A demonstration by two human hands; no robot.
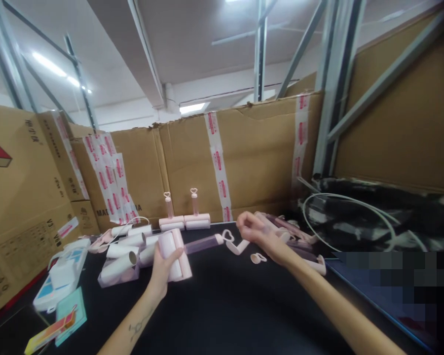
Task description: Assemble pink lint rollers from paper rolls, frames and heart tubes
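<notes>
While the person leaned over the black table (222, 305), things looked like this:

Left hand: the left hand (163, 268) was closed around a pink lint roller (177, 254), which lay low over the table with its long handle pointing to the right.
Right hand: the right hand (252, 230) was curled shut, pinching a small pink part (237, 246) just past the handle's heart-shaped end.
Loose piece: a little pink ring (258, 258) lay on the table under the right wrist.
Rolls: white paper rolls (128, 244) sat in a heap, left of the roller.
Standing rollers: two finished rollers (185, 219) stood upright by the cardboard wall (244, 158).
Pink handles: more pink handles (296, 234) were piled behind the right hand.
</notes>
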